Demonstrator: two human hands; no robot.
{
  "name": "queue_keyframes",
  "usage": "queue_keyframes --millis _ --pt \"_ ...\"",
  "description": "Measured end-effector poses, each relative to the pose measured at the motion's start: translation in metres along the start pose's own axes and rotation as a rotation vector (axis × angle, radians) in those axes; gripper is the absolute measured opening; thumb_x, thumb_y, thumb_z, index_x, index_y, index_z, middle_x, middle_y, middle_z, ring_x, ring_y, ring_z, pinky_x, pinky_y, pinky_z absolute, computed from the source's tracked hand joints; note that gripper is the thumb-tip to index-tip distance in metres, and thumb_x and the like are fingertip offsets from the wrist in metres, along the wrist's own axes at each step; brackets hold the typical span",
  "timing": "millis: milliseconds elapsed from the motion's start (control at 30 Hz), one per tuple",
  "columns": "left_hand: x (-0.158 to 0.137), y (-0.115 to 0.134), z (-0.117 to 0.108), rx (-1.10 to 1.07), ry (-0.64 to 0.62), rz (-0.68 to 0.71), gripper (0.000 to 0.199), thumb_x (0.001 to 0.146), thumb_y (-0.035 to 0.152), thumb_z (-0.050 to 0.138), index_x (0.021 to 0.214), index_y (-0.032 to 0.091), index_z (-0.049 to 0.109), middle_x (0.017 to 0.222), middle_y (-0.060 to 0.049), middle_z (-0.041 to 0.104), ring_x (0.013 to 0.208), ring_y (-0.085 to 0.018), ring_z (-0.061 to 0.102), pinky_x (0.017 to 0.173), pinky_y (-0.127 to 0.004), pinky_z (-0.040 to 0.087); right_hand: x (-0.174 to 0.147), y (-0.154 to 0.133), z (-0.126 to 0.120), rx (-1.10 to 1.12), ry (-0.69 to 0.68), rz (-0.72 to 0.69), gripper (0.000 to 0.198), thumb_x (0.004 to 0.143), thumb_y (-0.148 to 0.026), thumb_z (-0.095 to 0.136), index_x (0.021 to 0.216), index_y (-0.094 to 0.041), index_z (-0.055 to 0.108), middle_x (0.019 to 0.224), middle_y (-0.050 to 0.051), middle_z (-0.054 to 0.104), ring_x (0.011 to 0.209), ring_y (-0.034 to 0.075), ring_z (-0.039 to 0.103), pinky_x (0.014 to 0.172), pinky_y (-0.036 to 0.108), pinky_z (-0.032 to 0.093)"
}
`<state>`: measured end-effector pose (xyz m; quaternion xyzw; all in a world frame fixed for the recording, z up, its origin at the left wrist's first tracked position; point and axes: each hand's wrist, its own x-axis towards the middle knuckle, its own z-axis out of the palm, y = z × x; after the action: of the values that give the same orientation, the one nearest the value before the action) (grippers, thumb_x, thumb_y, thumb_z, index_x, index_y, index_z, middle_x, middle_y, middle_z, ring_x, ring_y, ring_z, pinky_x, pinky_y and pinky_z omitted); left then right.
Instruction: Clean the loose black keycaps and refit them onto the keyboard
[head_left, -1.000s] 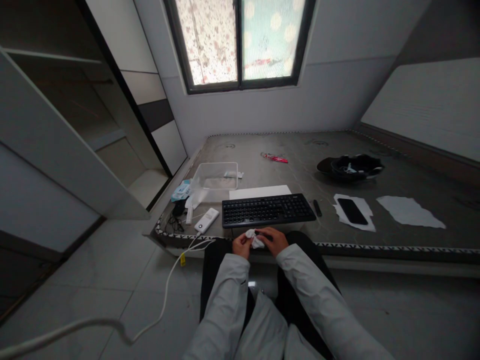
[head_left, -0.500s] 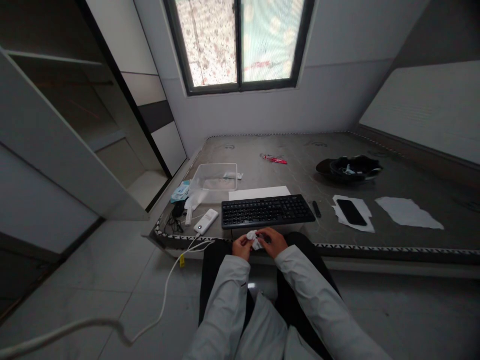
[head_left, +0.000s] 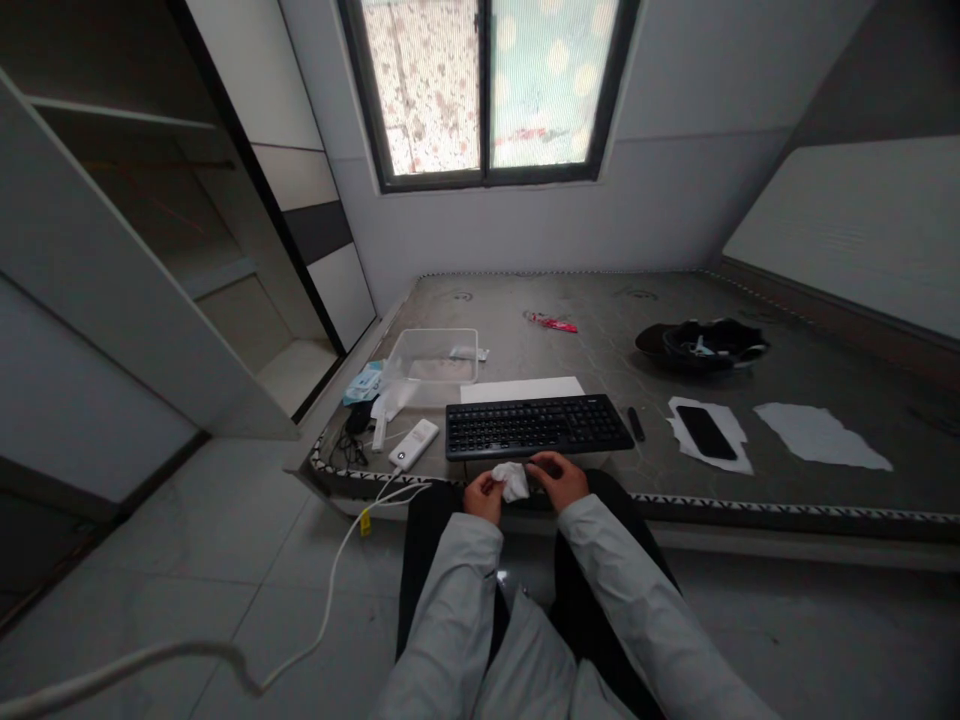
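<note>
My left hand pinches a crumpled white tissue just in front of the keyboard's near edge, above my lap. To the right of the tissue, my right hand has its thumb and forefinger brought together. A small dark spot shows at those fingertips, too small to name. Just beyond both hands lies a black keyboard on a white sheet or box, partly covering it. A short black stick-like object rests by the keyboard's right end.
On the mattress are a clear plastic box, a white device with cables, a red item, a dark cap, a phone on paper and another paper sheet. A white cable hangs at left.
My right hand has drawn slightly right, away from the tissue. The tissue stays in my left hand and shows more of its surface. The view has shifted a little.
</note>
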<state>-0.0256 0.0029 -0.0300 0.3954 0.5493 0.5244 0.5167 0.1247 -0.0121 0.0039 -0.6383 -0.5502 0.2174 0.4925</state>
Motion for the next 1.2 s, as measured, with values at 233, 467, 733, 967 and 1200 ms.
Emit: queue_keyframes --millis 233,467,733,967,1200 --pt "0.0 0.004 -0.001 -0.043 -0.01 -0.005 0.02 0.056 0.007 0.062 0.075 0.013 0.068 0.077 -0.008 0.071 0.078 -0.022 0.066 0.072 -0.029 0.051 0.023 0.022 -0.008 0.174 -0.005 0.124 0.034 0.062 -0.044 0.065 0.083 -0.017 0.066 0.079 0.006 0.069 0.074 0.02 0.063 0.069 0.031 0.049" --pt "0.0 0.001 -0.005 0.0 -0.017 0.001 0.02 0.058 0.009 0.063 0.077 0.013 0.068 0.077 -0.008 0.071 0.078 -0.022 0.066 0.07 -0.028 0.051 0.08 0.031 -0.016 -0.036 -0.128 0.074 0.03 0.064 -0.042 0.062 0.083 -0.02 0.069 0.079 0.004 0.071 0.077 0.02 0.065 0.072 0.032 0.05" --pt "0.0 0.004 -0.009 0.002 -0.007 -0.021 0.02 0.057 0.01 0.065 0.076 0.014 0.069 0.076 -0.007 0.071 0.078 -0.022 0.066 0.069 -0.027 0.051 0.137 0.033 -0.015 -0.321 -0.219 -0.007 0.016 0.062 -0.035 0.065 0.073 -0.024 0.072 0.075 0.002 0.071 0.079 0.021 0.064 0.075 0.032 0.046" --pt "0.003 -0.001 -0.01 0.007 0.013 -0.006 0.018 0.057 0.011 0.065 0.074 0.015 0.069 0.074 -0.006 0.071 0.077 -0.022 0.066 0.07 -0.028 0.05 0.149 0.041 -0.005 -0.372 -0.268 0.019 0.016 0.06 -0.036 0.068 0.071 -0.025 0.072 0.072 0.002 0.071 0.077 0.022 0.064 0.074 0.032 0.046" --pt "0.004 -0.001 -0.01 -0.021 -0.02 -0.028 0.018 0.057 0.01 0.066 0.074 0.015 0.068 0.076 -0.006 0.071 0.079 -0.023 0.066 0.073 -0.031 0.05 0.15 0.045 -0.007 -0.374 -0.304 0.046 0.021 0.061 -0.038 0.067 0.077 -0.026 0.071 0.074 0.001 0.071 0.076 0.019 0.065 0.073 0.029 0.046"
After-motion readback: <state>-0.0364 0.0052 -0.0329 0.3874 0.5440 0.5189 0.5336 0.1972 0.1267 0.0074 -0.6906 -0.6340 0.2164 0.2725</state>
